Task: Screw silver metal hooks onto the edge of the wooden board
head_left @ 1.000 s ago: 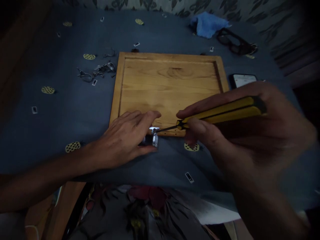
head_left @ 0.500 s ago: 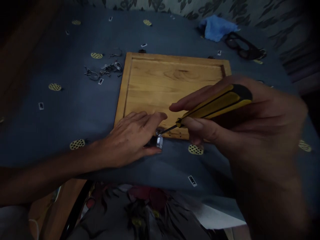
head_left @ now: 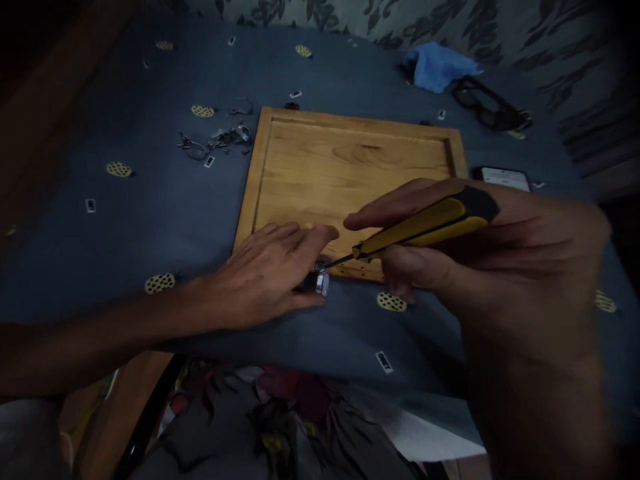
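Note:
A yellow-and-black screwdriver [head_left: 417, 229] lies across the fingers of my right hand [head_left: 480, 267], which is closed around its handle. Its thin shaft points down to the left, and the tip meets a small shiny metal fitting [head_left: 323, 283] on the near edge of a wooden panel [head_left: 350, 180] with a raised rim. My left hand [head_left: 273, 273] rests over that near edge, index finger above and thumb below the fitting, gripping it there. Part of the fitting is hidden under the left hand. Several small dark holes show in the rim to the right of it.
Loose metal fittings and screws [head_left: 227, 139] lie left of the panel. Beyond its right side are a phone [head_left: 505, 177], dark glasses [head_left: 490, 107] and a blue cloth [head_left: 440, 67]. A patterned blue-grey cloth [head_left: 150, 220] covers the table.
The view has shifted slightly, bringing more of the phone into sight. My right hand and the screwdriver have turned a little, the handle sitting lower. The left hand keeps its place on the fitting.

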A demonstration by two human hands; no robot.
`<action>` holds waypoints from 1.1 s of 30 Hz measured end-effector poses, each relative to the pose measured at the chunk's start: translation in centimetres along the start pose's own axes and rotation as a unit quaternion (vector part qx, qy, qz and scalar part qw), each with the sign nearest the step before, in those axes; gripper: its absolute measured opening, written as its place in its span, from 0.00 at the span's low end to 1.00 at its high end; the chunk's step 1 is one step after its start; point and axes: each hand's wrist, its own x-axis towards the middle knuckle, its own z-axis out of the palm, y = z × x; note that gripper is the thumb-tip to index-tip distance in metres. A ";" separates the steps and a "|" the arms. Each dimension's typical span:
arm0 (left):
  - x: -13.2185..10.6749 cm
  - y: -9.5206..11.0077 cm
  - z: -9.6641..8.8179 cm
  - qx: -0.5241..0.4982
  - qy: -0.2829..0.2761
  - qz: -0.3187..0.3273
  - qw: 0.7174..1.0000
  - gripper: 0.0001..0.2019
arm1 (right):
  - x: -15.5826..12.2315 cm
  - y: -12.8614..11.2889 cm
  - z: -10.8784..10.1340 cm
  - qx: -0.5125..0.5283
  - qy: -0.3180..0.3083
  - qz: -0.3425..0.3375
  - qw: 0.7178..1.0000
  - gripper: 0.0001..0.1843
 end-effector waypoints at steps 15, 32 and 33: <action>-0.2 -0.2 0.2 -0.030 0.016 0.012 0.999 0.25 | -0.6 -0.2 -0.4 -0.046 -0.006 -0.018 0.999 0.07; -0.2 -0.2 0.1 -0.023 0.013 0.014 1.000 0.28 | -0.7 0.2 -0.4 -0.078 0.013 -0.084 0.993 0.11; -0.2 -0.2 0.1 -0.021 0.013 0.011 1.000 0.28 | -0.7 0.2 -0.3 -0.078 0.021 -0.090 0.993 0.12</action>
